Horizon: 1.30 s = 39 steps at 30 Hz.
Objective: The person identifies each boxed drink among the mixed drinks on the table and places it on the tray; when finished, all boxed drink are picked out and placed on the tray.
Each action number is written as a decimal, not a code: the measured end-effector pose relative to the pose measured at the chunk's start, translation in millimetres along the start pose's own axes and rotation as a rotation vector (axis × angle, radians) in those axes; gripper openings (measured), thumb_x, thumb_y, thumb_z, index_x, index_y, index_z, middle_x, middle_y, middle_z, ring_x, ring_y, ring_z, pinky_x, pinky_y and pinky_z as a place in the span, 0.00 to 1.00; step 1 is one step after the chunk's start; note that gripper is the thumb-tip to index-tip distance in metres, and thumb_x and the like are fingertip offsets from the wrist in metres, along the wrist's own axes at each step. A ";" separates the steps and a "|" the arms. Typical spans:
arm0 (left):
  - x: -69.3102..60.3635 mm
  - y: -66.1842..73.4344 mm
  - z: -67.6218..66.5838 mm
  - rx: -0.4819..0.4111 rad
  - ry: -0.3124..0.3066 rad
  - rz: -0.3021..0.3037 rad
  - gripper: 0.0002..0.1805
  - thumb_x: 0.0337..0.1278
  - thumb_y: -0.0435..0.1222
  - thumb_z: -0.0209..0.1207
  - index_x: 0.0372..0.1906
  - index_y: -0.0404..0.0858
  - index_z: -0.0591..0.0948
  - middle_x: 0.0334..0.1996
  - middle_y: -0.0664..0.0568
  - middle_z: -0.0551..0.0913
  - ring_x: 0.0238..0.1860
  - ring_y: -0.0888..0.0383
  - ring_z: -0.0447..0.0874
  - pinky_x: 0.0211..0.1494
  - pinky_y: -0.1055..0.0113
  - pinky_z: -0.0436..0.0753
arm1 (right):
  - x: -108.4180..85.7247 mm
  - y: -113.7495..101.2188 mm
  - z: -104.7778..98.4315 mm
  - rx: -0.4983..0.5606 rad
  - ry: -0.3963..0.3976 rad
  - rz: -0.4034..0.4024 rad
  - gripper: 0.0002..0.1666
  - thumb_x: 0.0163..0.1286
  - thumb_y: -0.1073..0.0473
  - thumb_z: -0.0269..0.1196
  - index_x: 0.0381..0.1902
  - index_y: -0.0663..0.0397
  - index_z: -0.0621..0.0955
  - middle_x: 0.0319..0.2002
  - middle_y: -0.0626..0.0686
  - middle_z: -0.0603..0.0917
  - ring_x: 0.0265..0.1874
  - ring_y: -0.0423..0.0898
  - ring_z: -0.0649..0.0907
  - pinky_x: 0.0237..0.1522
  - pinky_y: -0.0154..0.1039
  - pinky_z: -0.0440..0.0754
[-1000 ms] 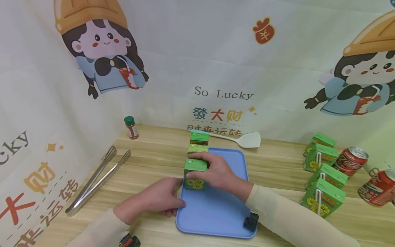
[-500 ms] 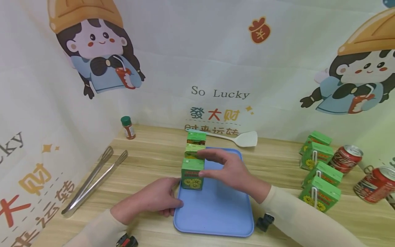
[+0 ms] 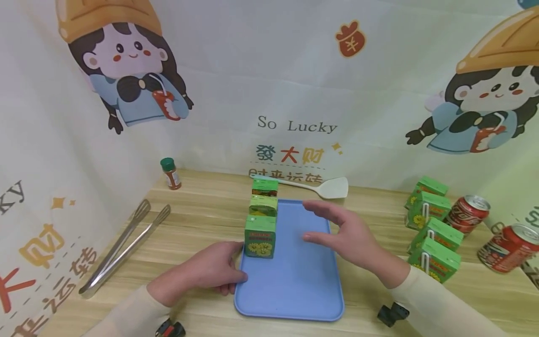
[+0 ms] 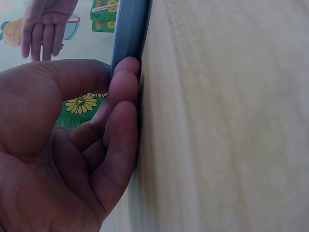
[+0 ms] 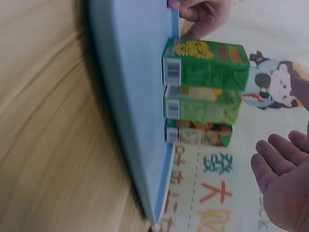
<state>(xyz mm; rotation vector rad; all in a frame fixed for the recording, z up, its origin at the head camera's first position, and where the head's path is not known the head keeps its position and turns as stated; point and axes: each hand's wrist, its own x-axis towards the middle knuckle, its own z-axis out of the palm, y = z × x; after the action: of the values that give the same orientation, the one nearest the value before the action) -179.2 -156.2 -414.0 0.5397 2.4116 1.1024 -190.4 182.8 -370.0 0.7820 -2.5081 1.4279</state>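
Behind the wooden table [image 3: 202, 215] I see a white cloth [image 3: 227, 70] printed with cartoon figures and lettering. From my head view, a blue tray [image 3: 294, 285] lies on the table, and three small drink cartons stand in a row along its left side: a green front carton [image 3: 260, 238] with yellow flowers, a paler middle carton [image 3: 263, 207] and a green back carton [image 3: 265, 187]. I have the left hand [image 3: 219, 265] gripping the tray's left edge, thumb on the rim. I see the right hand [image 3: 353, 236] over the tray's right side, thumb and fingers spread apart, holding nothing, clear of the cartons. Off to the right I make out four green cartons [image 3: 438, 234] beside a nearer can [image 3: 509, 248] and a farther can [image 3: 467, 215], both red. Metal tongs [image 3: 130, 250] lie at the left, a green-capped jar [image 3: 171, 177] beyond them, and a white spatula [image 3: 332, 188] rests behind the tray.
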 end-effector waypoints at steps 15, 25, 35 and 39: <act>-0.1 1.2 -1.9 0.009 -0.003 -0.004 0.51 0.66 0.32 0.73 0.85 0.20 0.57 0.18 0.50 0.87 0.15 0.56 0.84 0.17 0.62 0.83 | -61.7 5.7 -67.6 -0.324 0.160 0.012 0.41 0.64 0.57 0.85 0.74 0.45 0.84 0.67 0.49 0.89 0.66 0.38 0.85 0.64 0.18 0.72; -0.3 -0.4 -2.6 -0.025 -0.010 0.016 0.51 0.66 0.32 0.73 0.84 0.19 0.56 0.18 0.50 0.87 0.14 0.56 0.83 0.16 0.62 0.83 | -90.8 20.0 -120.8 -0.518 0.188 0.115 0.38 0.64 0.52 0.85 0.71 0.43 0.87 0.63 0.52 0.91 0.59 0.21 0.78 0.52 0.20 0.74; 0.2 -1.2 -2.5 -0.027 -0.015 0.013 0.52 0.67 0.33 0.72 0.85 0.19 0.56 0.18 0.50 0.87 0.14 0.57 0.84 0.17 0.62 0.84 | -110.3 28.2 -141.2 -0.588 0.100 0.234 0.37 0.67 0.48 0.83 0.71 0.49 0.86 0.63 0.62 0.90 0.63 0.74 0.84 0.51 0.73 0.83; 0.1 -1.5 -2.4 -0.024 -0.015 0.014 0.51 0.67 0.33 0.72 0.85 0.19 0.56 0.18 0.50 0.87 0.14 0.57 0.84 0.17 0.61 0.84 | -115.2 32.7 -143.6 -0.594 0.083 0.266 0.38 0.67 0.47 0.82 0.72 0.49 0.85 0.66 0.64 0.88 0.66 0.75 0.81 0.52 0.75 0.81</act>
<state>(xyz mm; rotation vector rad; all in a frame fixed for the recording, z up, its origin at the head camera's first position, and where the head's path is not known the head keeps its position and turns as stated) -180.8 -158.6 -413.8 0.5557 2.3821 1.1284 -126.3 358.2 -361.0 0.2817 -2.8111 0.6648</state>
